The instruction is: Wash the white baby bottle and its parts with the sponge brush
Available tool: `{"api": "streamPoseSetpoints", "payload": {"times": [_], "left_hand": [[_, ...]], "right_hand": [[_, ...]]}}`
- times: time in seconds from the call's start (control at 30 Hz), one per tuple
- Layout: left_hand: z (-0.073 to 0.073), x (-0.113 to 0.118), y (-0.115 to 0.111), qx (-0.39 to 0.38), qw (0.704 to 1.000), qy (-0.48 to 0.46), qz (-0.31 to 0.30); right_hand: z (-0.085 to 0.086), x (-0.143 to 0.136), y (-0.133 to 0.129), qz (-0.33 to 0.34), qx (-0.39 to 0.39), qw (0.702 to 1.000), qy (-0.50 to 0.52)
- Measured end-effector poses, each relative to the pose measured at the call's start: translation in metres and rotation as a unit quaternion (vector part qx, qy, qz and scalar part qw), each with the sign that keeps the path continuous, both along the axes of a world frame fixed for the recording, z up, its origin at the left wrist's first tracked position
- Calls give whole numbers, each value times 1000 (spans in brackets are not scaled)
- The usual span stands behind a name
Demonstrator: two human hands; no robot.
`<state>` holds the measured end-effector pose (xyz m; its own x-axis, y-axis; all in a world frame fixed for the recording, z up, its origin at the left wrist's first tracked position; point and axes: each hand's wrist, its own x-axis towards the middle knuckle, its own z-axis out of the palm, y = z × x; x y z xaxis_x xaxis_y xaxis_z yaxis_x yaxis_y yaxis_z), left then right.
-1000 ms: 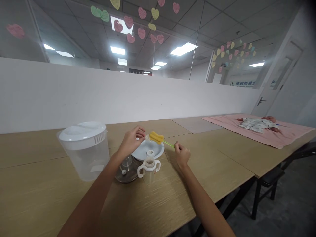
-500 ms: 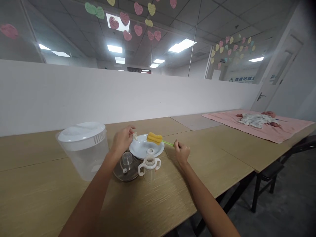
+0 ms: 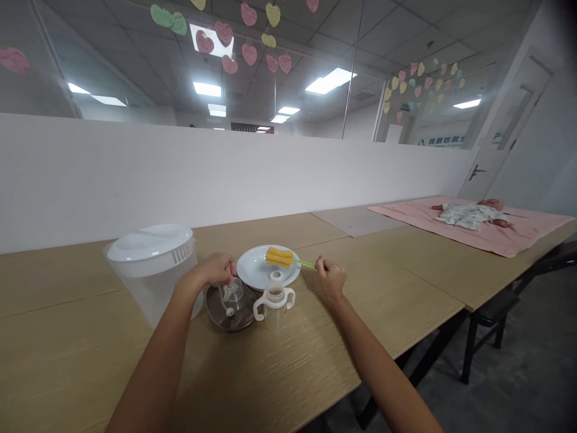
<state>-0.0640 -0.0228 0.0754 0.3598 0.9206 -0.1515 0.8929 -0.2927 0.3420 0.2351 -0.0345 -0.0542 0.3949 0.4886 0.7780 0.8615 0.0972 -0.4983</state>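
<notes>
Two grips of mine reach over the tabletop, side by side and apart. My right grip is closed around the green handle of a sponge brush, its fingers curled in tight. The yellow sponge head points to my left, over the white plate; whether it touches the plate I cannot tell.

My left grip is at the far side of the dark round tray, just left of the plate, its fingers bent and drawn together. Something clear shows right beneath the fingertips, but I cannot tell whether I have hold of it. On the tray are a clear cup-shaped piece and a small white knob.

Nearer to me than the plate, just right of the tray, a bottle with two white handles stands upright, its mouth uncovered. A small white ring shows behind it, at the plate's near rim.

Left of my left grip, toward the tabletop's far edge, stands a clear tub with a white lid. At the tabletop's far right end, a doll lies on a pink cloth.
</notes>
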Motion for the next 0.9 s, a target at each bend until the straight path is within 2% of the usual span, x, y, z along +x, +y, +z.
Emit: {"api": "streamPoseSetpoints", "payload": {"times": [0.07,0.2,0.4,0.53,0.7,0.9], "left_hand": [[-3,0,3,-8,1000,-7,-4],[-4,2,0,-74,995,-29,-60],[-12,6,5,38,997,72,9],[-13,5,7,35,997,67,9],[-17,8,3,-33,999,23,-3],[-23,4,13,26,998,46,41]], "right_hand": [[0,1,0,4,-1,1000,-2],[0,1,0,8,-6,1000,-7],[0,0,0,5,-7,1000,-11],[-1,0,0,5,-7,1000,-14],[-1,1,0,-1,-14,1000,-16],[0,0,-1,-2,-29,1000,-11]]}}
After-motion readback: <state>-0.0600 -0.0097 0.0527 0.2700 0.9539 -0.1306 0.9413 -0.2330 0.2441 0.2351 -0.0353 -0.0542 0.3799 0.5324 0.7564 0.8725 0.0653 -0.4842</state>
